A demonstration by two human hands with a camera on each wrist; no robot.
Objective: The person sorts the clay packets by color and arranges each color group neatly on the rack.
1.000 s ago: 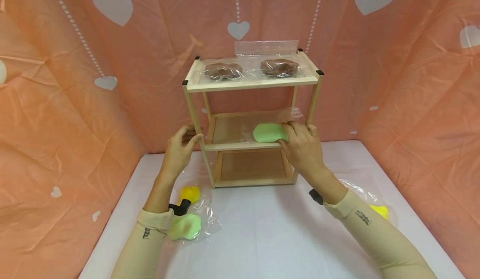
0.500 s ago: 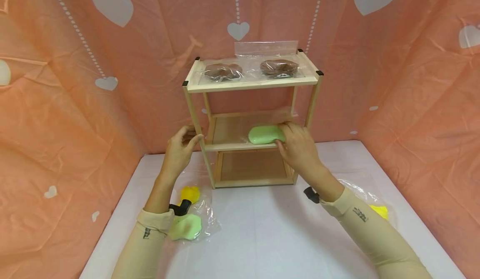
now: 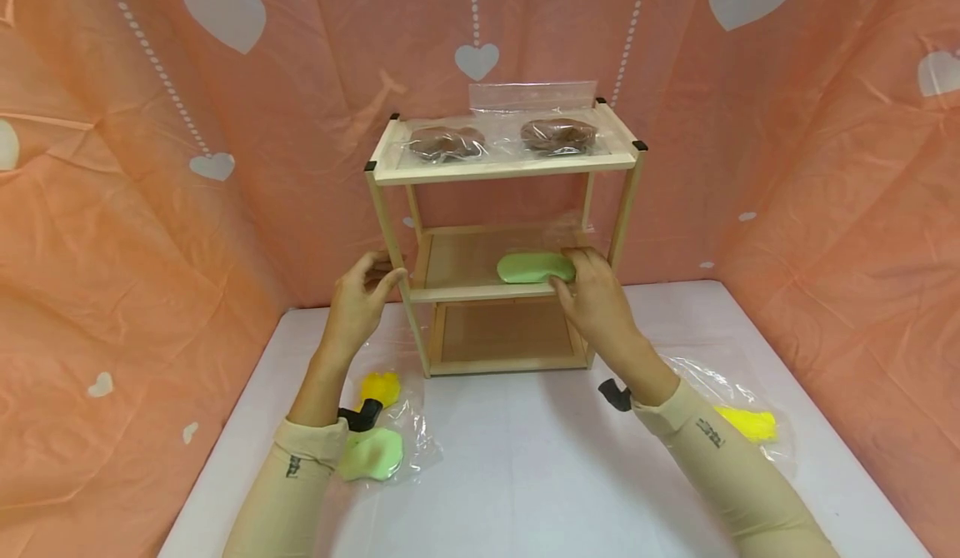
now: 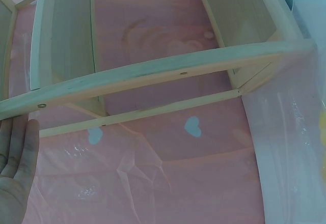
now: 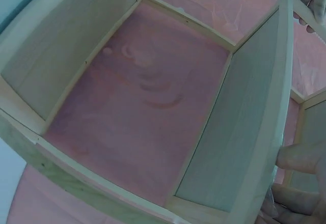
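A three-tier wooden rack (image 3: 504, 176) stands at the back of the table. My left hand (image 3: 356, 296) grips its left front post between thumb and fingers; the left wrist view catches those fingers (image 4: 28, 152) behind the wood. On the right side of the middle shelf (image 3: 457, 251) lies a light-green, flattened oval piece (image 3: 525, 267) in a clear bag. My right hand (image 3: 600, 304) pinches its right end, thumb near the shelf's front edge. In the right wrist view my right hand (image 5: 300, 178) is only partly visible, and the green piece is hidden.
Two bagged brown lumps (image 3: 447, 143) sit on the top shelf. At left on the table, a clear bag holds a yellow piece (image 3: 380, 388), a black piece (image 3: 362, 416) and a green piece (image 3: 372, 454). Near my right forearm are another black piece (image 3: 615, 395) and yellow piece (image 3: 748, 423).
My right hand and forearm have shifted left, and the green piece has moved slightly left on the middle shelf. More of the right-hand yellow piece shows. My left hand has stayed put.
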